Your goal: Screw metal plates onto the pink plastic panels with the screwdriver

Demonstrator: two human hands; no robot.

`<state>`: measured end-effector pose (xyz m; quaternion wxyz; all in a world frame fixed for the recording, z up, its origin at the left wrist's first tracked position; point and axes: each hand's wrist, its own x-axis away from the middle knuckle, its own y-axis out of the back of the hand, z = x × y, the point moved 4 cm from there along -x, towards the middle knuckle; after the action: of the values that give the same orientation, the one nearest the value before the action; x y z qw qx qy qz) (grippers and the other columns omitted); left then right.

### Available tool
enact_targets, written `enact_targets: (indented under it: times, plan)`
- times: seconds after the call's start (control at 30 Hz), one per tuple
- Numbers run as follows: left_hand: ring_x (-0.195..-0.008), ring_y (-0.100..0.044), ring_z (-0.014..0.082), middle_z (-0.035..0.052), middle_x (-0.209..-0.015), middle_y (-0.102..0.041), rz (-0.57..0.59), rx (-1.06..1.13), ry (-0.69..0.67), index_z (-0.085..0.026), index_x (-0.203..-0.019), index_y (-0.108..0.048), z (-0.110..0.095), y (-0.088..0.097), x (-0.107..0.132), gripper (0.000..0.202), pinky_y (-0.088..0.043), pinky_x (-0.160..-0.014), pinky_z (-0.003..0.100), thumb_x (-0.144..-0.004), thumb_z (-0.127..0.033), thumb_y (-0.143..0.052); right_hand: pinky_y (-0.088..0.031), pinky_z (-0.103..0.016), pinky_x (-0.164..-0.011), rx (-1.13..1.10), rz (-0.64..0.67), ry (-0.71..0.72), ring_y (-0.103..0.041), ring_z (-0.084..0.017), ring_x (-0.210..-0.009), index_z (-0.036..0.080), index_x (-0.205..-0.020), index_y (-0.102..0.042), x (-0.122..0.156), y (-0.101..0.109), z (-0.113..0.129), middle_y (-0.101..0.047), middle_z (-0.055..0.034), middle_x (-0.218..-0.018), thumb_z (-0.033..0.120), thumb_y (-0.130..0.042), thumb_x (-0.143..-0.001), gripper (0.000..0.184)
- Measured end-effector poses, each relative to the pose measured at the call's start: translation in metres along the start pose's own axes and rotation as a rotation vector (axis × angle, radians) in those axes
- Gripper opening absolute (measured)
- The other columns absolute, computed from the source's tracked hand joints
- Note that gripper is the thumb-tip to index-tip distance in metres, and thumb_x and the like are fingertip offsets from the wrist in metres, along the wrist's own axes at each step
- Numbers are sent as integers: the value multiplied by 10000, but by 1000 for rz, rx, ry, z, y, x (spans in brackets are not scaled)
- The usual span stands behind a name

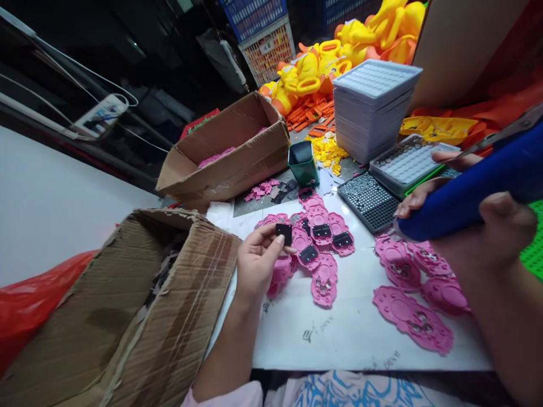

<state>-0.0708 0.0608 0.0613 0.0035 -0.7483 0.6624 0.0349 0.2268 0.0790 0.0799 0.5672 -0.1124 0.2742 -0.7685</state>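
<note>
My left hand (261, 257) pinches a small black square plate (284, 234) between thumb and fingers, above a cluster of pink plastic pieces (324, 274). Several of those pieces carry black plates (308, 254) like it; the nearest shows bare metal contacts. My right hand (487, 226) is wrapped round a thick blue tool, apparently an electric screwdriver (470, 181), with a metal bracket along its top. Its working tip is hard to make out. Below it lie more pink pieces (413, 319) with silvery metal contacts facing up. The fingertips of this hand are near a white tray (407, 164).
A black perforated tray of small metal parts (369, 200) lies beside a tall stack of white trays (373, 113). Behind are a green container (303, 164), yellow toys (352, 45) and orange parts. Open cardboard boxes (229, 164) stand left, the nearer box (178, 305) beside my left forearm.
</note>
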Motion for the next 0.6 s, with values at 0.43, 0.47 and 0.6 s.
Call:
enact_targets:
  times: [0.43, 0.47, 0.6]
  plan:
    - [-854, -671, 172, 51, -918, -688, 512, -85, 244, -179, -921, -601, 8, -11, 26, 181, -544, -772, 300, -918, -360, -605, -515, -360, -385, 78, 72, 134, -588, -217, -480, 186, -996, -688, -4, -2, 1, -626, -22, -568, 592, -853, -488, 671]
    - [-872, -658, 173, 58, -944, -682, 552, -164, 242, -178, -935, -602, 7, -13, 28, 174, -531, -777, 298, -929, -350, -578, -514, -358, -382, 87, 72, 137, -587, -217, -477, 193, -999, -689, -4, -2, 0, -627, -18, -564, 595, -845, -495, 664]
    - [-957, -624, 186, 65, -1049, -675, 834, -534, 104, -188, -1004, -605, -6, -24, 40, 149, -492, -859, 327, -951, -272, -492, -510, -352, -382, 106, 69, 130, -579, -220, -469, 199, -1033, -680, -4, -1, -2, -637, -16, -557, 585, -815, -514, 660]
